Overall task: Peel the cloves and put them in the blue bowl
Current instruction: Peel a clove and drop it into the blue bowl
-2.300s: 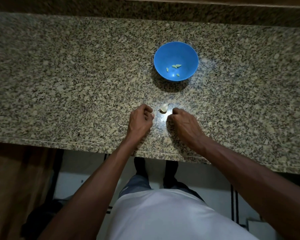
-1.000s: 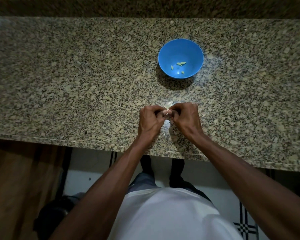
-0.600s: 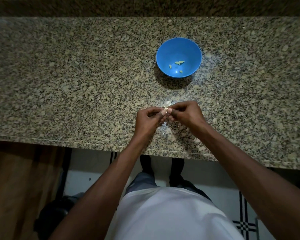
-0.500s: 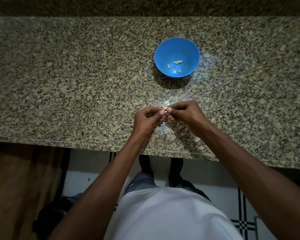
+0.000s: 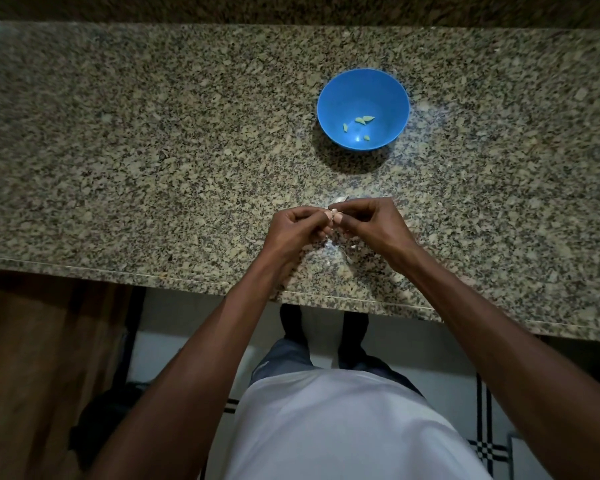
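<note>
A speckled granite bench (image 5: pixel 153 150) stretches well past both hands to either side, its front edge just below the wrists. Beyond the hands, a little to the right side, stands the blue bowl (image 5: pixel 388 95), well apart from them, with a few small pale peeled pieces (image 5: pixel 363 120) lying in its bottom. The left hand (image 5: pixel 293 232) and the right hand (image 5: pixel 374 223) meet fingertip to fingertip over the bench, both pinching one small garlic clove (image 5: pixel 335 213) between them, fingers curled in. Just past the right hand's fingertips a whitish scrap of skin (image 5: pixel 338 200) lies on the stone; a few more flecks (image 5: pixel 347 252) show under the hands.
</note>
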